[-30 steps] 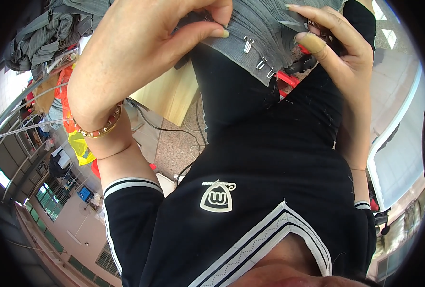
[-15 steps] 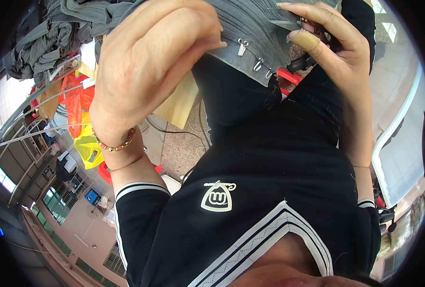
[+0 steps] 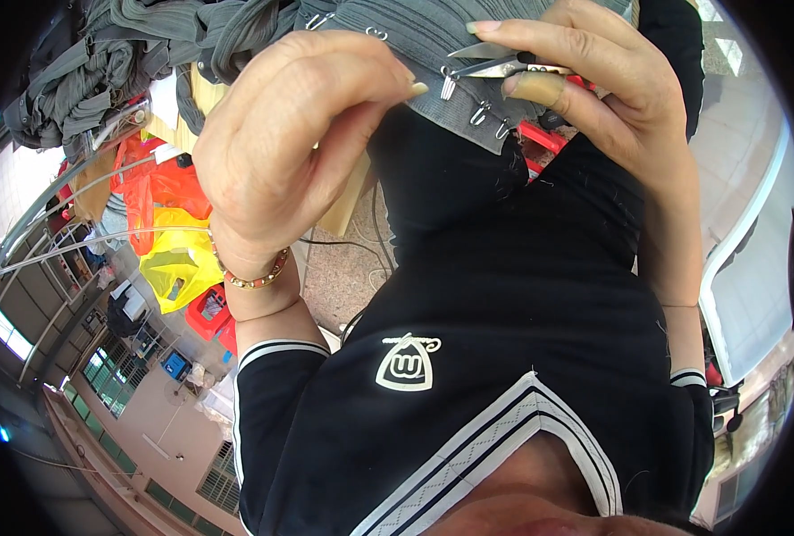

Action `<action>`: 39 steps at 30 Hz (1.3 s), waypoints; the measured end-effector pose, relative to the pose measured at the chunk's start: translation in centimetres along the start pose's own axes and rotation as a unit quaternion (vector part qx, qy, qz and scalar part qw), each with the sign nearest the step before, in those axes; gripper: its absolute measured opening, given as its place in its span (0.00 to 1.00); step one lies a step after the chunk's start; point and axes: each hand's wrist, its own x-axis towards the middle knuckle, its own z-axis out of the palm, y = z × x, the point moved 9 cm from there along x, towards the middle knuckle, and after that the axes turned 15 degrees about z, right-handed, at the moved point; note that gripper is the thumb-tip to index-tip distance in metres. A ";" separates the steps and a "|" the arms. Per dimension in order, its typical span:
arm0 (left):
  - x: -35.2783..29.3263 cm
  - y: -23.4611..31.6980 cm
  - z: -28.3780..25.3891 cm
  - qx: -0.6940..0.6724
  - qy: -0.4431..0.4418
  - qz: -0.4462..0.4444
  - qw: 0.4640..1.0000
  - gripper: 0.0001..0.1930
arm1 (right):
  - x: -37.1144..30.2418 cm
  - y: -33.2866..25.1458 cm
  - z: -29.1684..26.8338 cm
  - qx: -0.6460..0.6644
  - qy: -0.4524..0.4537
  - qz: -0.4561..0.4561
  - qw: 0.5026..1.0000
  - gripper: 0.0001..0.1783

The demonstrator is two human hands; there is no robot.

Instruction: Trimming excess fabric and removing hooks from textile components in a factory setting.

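Across my lap lies a grey ribbed knit garment (image 3: 415, 40), with several small silver metal hooks (image 3: 449, 85) set along its hem. My right hand (image 3: 625, 98) grips a small pair of thread snips (image 3: 495, 68). The blades point left, partly apart, just above one of the hooks; a yellowish covering wraps the thumb. Left of the hooks, my left hand (image 3: 290, 147) is raised over the garment with thumb and fingers pinched together. Whatever sits in that pinch is hidden or too fine to see.
More grey knit garments (image 3: 102, 80) are heaped at the far left. Below them hang a red plastic bag (image 3: 169, 192) and a yellow plastic bag (image 3: 178, 268). Red plastic (image 3: 540, 138) shows beyond my legs. A white-edged panel (image 3: 754, 241) stands at the right.
The snips have moved left and lower, over the hooks. My left hand has shifted slightly right and down, still pinched. More hooks along the hem now show.
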 end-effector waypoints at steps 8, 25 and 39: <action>0.3 0.7 0.1 0.017 0.024 -0.018 0.999 0.14 | 0.5 -2.0 0.0 -0.141 -0.032 -0.012 0.989 0.23; 0.4 2.0 0.3 -0.072 0.040 0.019 0.996 0.10 | 0.4 -1.6 -0.8 -0.091 0.017 -0.039 0.995 0.18; -2.1 -4.6 2.4 0.026 0.079 -0.146 0.986 0.19 | 1.2 8.8 -0.2 0.292 0.069 0.197 0.933 0.20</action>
